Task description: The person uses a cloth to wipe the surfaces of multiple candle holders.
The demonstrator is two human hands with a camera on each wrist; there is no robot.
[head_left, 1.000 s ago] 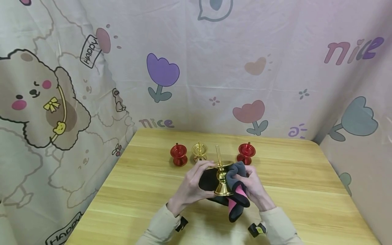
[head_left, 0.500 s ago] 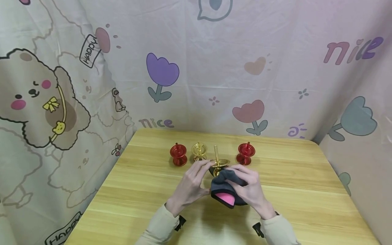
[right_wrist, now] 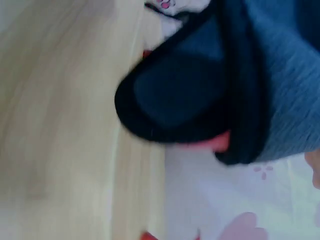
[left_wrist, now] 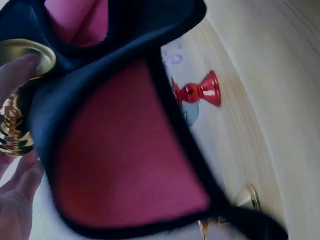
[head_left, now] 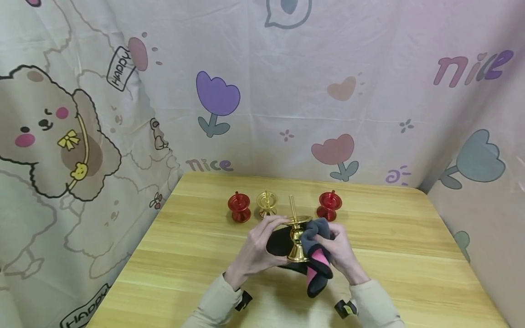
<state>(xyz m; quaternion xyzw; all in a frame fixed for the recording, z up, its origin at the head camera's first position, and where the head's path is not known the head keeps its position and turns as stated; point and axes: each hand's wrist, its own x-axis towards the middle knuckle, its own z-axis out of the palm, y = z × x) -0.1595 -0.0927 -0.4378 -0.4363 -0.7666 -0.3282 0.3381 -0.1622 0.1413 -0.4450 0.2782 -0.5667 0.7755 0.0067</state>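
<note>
Above the table, my left hand [head_left: 256, 246] holds a shiny gold candle holder [head_left: 296, 253] upright, fingers at its dish and thumb at its base. A thin gold spike rises from the dish. My right hand [head_left: 342, 253] pinches a grey cloth [head_left: 315, 230] with pink lining and black edging, bunched against the right side of the holder's stem. More of the dark cloth shows behind the holder. In the left wrist view the pink side of the cloth [left_wrist: 125, 155] fills the middle, with the gold holder [left_wrist: 12, 122] at the left edge. Cloth [right_wrist: 280, 85] covers the upper right wrist view.
Along the back of the wooden table [head_left: 402, 241] stand a red candle holder [head_left: 239, 209], a smaller gold one [head_left: 267, 202] and, farther right, another red one [head_left: 329, 207]. A printed fabric backdrop [head_left: 279, 100] hangs behind the table.
Half a second ago the right hand and cloth covered the holder's front; they have moved back right, baring its stem and base. The left hand has hardly moved.
</note>
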